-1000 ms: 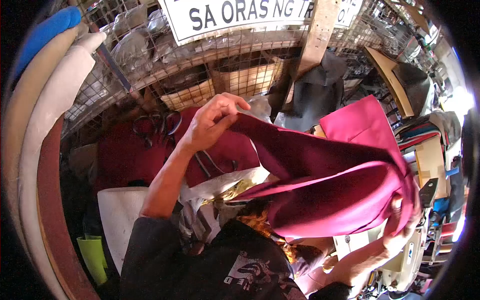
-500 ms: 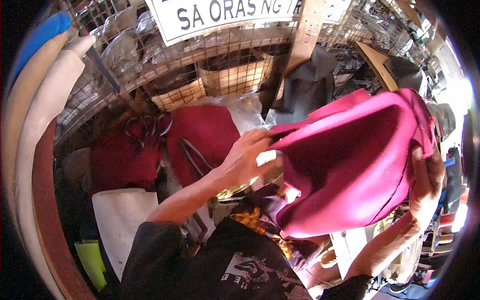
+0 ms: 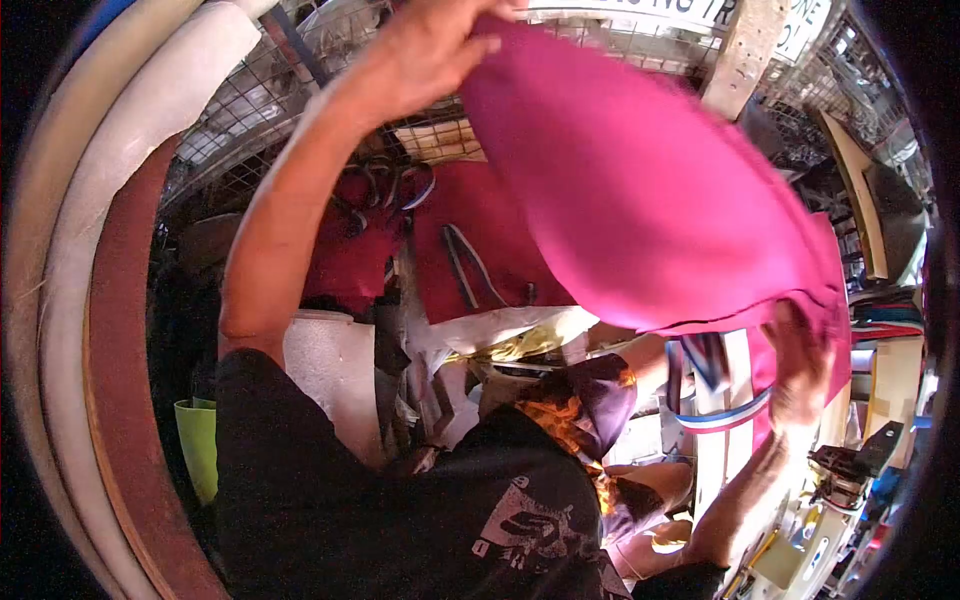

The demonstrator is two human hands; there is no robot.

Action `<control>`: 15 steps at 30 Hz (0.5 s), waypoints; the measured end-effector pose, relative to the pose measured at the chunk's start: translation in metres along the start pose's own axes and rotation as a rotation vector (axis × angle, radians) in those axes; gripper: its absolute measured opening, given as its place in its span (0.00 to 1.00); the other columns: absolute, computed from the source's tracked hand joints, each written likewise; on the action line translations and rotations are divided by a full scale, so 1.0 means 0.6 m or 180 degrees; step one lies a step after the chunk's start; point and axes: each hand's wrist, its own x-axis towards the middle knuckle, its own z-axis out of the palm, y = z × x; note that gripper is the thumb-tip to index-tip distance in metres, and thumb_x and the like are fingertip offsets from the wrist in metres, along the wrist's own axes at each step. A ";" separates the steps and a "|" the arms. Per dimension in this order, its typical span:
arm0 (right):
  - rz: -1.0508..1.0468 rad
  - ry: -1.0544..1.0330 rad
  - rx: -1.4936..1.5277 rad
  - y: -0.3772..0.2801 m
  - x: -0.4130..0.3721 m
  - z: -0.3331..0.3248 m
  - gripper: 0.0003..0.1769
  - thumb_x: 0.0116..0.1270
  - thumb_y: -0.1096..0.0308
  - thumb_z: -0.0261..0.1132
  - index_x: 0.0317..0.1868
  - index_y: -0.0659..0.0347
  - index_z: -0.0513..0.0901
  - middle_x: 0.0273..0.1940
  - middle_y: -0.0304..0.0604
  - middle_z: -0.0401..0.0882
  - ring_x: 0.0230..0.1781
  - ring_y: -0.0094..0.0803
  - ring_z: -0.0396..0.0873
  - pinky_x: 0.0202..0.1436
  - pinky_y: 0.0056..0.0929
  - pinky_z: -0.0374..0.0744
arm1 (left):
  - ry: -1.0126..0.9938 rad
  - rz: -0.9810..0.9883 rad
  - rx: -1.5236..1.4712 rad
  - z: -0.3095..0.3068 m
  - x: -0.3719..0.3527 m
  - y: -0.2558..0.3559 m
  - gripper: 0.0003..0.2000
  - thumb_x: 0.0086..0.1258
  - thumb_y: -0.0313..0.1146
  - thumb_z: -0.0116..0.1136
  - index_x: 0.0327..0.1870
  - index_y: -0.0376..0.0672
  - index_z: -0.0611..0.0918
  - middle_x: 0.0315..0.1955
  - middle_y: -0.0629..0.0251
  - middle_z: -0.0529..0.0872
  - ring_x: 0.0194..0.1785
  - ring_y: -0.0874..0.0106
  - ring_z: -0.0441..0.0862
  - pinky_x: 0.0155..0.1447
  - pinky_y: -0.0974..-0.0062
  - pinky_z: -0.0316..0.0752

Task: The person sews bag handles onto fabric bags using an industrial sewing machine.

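Note:
A large magenta piece of fabric is stretched up and across in front of me, bulging toward its lower edge. My left hand, raised to the top of the view, is closed on the fabric's upper left corner; some fingertips are cut off by the frame. Lower on the right, my right hand is closed on the gathered lower right edge. A looped striped strap in blue, white and red hangs beside that hand. Behind the raised fabric lie darker red fabric pieces with thin dark looped strips on them.
Rolled sheets stand upright along my left side. A wire mesh and a wooden post rise behind the work area. A pale sheet leans near my left elbow. A dark metal device stands at the right.
My left hand has gone up and left, pulling the fabric's corner high. My right hand has shifted slightly down and left, still holding its edge. The striped strap has come into view.

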 end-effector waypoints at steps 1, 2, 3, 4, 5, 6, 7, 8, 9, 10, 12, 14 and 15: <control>-0.0090 -0.0253 -0.0411 0.017 0.009 0.004 0.16 0.74 0.69 0.68 0.58 0.65 0.84 0.50 0.41 0.87 0.52 0.27 0.81 0.59 0.27 0.77 | 0.0024 0.0345 0.0225 0.031 -0.014 -0.051 0.09 0.68 0.25 0.65 0.47 0.39 0.83 0.51 0.60 0.87 0.55 0.62 0.86 0.59 0.65 0.79; -0.0018 -0.0436 -0.0818 -0.007 0.012 0.033 0.16 0.75 0.70 0.66 0.59 0.67 0.83 0.51 0.42 0.87 0.53 0.26 0.80 0.60 0.25 0.75 | -0.0222 0.0242 0.0050 0.061 -0.026 -0.088 0.11 0.66 0.23 0.65 0.49 0.40 0.83 0.50 0.59 0.87 0.54 0.60 0.85 0.59 0.63 0.78; 0.0039 -0.0487 -0.0434 0.014 0.020 0.047 0.15 0.76 0.68 0.65 0.58 0.67 0.84 0.50 0.42 0.87 0.52 0.25 0.80 0.59 0.24 0.75 | -0.0464 0.0144 -0.0125 0.089 -0.036 -0.120 0.14 0.65 0.21 0.64 0.51 0.40 0.84 0.49 0.59 0.86 0.53 0.58 0.85 0.60 0.61 0.78; -0.0049 -0.0598 -0.0544 0.040 0.038 0.058 0.15 0.75 0.69 0.66 0.57 0.66 0.84 0.49 0.43 0.88 0.50 0.26 0.82 0.56 0.25 0.77 | -0.0644 0.0168 0.0059 0.112 -0.048 -0.148 0.14 0.64 0.20 0.64 0.51 0.40 0.84 0.47 0.58 0.86 0.51 0.57 0.85 0.58 0.61 0.78; -0.0139 -0.0702 -0.0652 0.060 0.058 0.070 0.15 0.73 0.69 0.66 0.57 0.64 0.85 0.48 0.45 0.89 0.48 0.27 0.84 0.54 0.26 0.78 | -0.0823 0.0200 0.0243 0.133 -0.057 -0.174 0.14 0.63 0.19 0.63 0.50 0.41 0.84 0.44 0.57 0.86 0.49 0.55 0.85 0.56 0.60 0.79; -0.0155 -0.0596 -0.0978 0.067 0.074 0.087 0.14 0.72 0.71 0.66 0.56 0.64 0.85 0.47 0.47 0.89 0.46 0.28 0.85 0.51 0.27 0.79 | -0.0869 0.0085 0.0318 0.153 -0.063 -0.201 0.14 0.63 0.18 0.62 0.49 0.40 0.84 0.42 0.56 0.86 0.49 0.54 0.85 0.56 0.60 0.79; -0.0169 -0.0494 -0.1301 0.069 0.088 0.109 0.14 0.71 0.72 0.67 0.55 0.63 0.86 0.46 0.49 0.89 0.45 0.29 0.86 0.49 0.28 0.81 | -0.0917 -0.0035 0.0397 0.169 -0.069 -0.227 0.13 0.63 0.17 0.61 0.48 0.40 0.85 0.41 0.56 0.85 0.48 0.54 0.84 0.55 0.60 0.79; -0.0179 -0.0398 -0.1625 0.070 0.099 0.132 0.13 0.70 0.73 0.67 0.54 0.62 0.86 0.45 0.51 0.89 0.43 0.30 0.87 0.47 0.30 0.82 | -0.0966 -0.0165 0.0474 0.173 -0.070 -0.245 0.13 0.63 0.17 0.60 0.47 0.40 0.85 0.39 0.55 0.85 0.47 0.53 0.84 0.54 0.60 0.79; -0.0405 -0.0431 -0.1432 0.076 0.110 0.154 0.14 0.69 0.75 0.66 0.53 0.62 0.86 0.44 0.52 0.89 0.42 0.32 0.88 0.47 0.31 0.82 | -0.0805 -0.0100 0.0634 0.158 -0.065 -0.250 0.13 0.62 0.16 0.60 0.46 0.40 0.86 0.40 0.55 0.85 0.48 0.53 0.84 0.54 0.60 0.79; -0.0627 -0.0464 -0.1239 0.081 0.119 0.176 0.14 0.67 0.77 0.66 0.53 0.61 0.87 0.44 0.53 0.89 0.41 0.34 0.89 0.46 0.33 0.83 | -0.0645 -0.0037 0.0791 0.135 -0.062 -0.257 0.14 0.60 0.15 0.59 0.45 0.39 0.87 0.41 0.55 0.86 0.48 0.54 0.84 0.55 0.60 0.79; -0.1302 -0.0428 -0.0926 0.065 0.119 0.225 0.15 0.65 0.80 0.65 0.51 0.62 0.87 0.44 0.54 0.88 0.41 0.39 0.89 0.47 0.35 0.84 | -0.0266 -0.0127 0.0900 0.083 -0.074 -0.292 0.14 0.58 0.15 0.59 0.43 0.39 0.88 0.41 0.54 0.87 0.48 0.55 0.85 0.55 0.62 0.79; -0.2053 -0.0378 -0.0890 0.044 0.114 0.282 0.18 0.59 0.83 0.64 0.50 0.62 0.87 0.45 0.52 0.88 0.44 0.46 0.88 0.52 0.38 0.84 | 0.0068 -0.0272 0.0978 -0.007 -0.116 -0.305 0.14 0.59 0.14 0.58 0.44 0.39 0.88 0.40 0.54 0.86 0.48 0.57 0.85 0.55 0.65 0.79; -0.2350 -0.0402 -0.0883 0.027 0.105 0.312 0.20 0.55 0.83 0.65 0.49 0.61 0.87 0.46 0.49 0.88 0.47 0.48 0.86 0.54 0.39 0.83 | 0.0186 -0.0261 0.1096 -0.060 -0.151 -0.279 0.14 0.61 0.14 0.58 0.45 0.38 0.87 0.41 0.54 0.86 0.48 0.58 0.85 0.55 0.66 0.79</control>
